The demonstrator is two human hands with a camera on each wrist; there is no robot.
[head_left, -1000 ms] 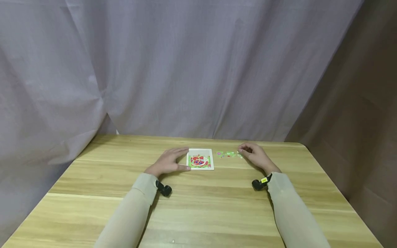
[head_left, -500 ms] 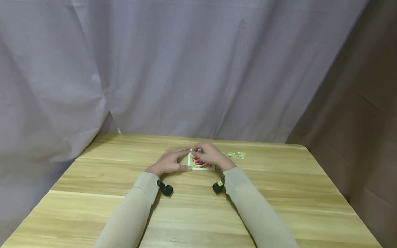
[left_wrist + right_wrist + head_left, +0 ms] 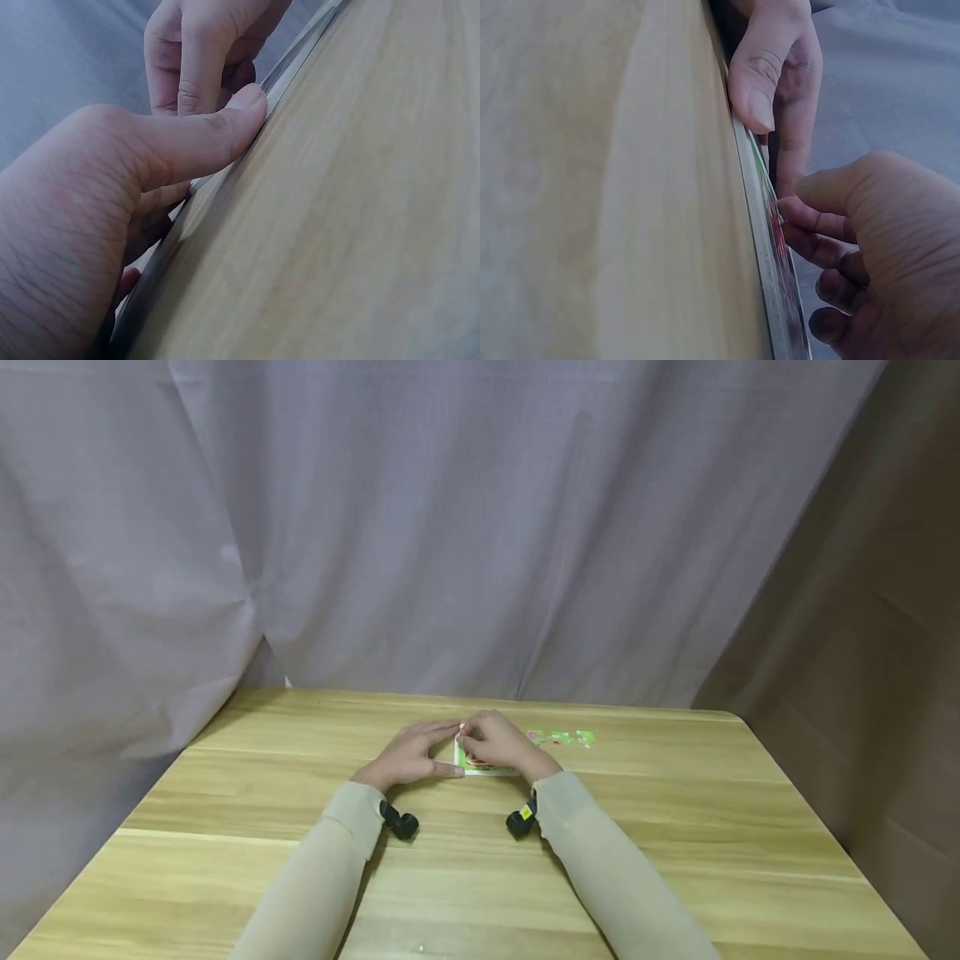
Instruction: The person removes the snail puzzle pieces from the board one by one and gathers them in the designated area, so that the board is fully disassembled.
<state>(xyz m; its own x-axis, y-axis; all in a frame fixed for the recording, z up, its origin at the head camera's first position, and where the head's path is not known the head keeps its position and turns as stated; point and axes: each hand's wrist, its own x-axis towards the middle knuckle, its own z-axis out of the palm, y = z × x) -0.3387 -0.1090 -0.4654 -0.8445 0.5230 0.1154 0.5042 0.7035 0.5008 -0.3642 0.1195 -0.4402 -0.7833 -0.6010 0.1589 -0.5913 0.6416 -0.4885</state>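
A small square puzzle tray [image 3: 491, 772] with a white rim lies on the table, its red and green picture partly covered by my right hand. My left hand [image 3: 408, 756] rests along the tray's left side, fingers extended to the far corner and thumb on the near one. Over the tray's far left corner, my right hand [image 3: 498, 745] pinches a small puzzle piece between thumb and index finger; the fingertips mostly hide it. In the right wrist view the tray [image 3: 769, 255] is seen edge-on, with the left thumb [image 3: 754, 94] on its rim.
Several loose green puzzle pieces [image 3: 573, 738] lie on the table right of the tray. The wooden table [image 3: 450, 877] ends at a grey curtain [image 3: 420, 527] behind. A darker brown curtain [image 3: 870, 610] hangs on the right.
My right hand has moved left from the loose pieces to the tray's far left corner, bringing a puzzle piece, then shifted slightly there. The left hand has stayed at the tray.
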